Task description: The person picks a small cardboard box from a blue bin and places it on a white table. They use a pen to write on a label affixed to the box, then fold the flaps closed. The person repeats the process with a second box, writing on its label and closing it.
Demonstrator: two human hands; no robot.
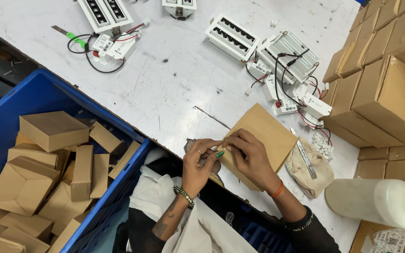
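At near left, a blue plastic crate holds a heap of flat and folded brown cardboard boxes. Near centre, at the near edge of the white worktable, the left hand pinches narrowly at the corner of a small brown carton, fingertips meeting those of the right hand, which grips the carton's near edge. This looks like closing or sealing a flap; finishing it would call for steady pressure along that edge. Farther right lie white LED light fixtures with wired drivers, a rag, stacked cartons and a white plastic bottle.
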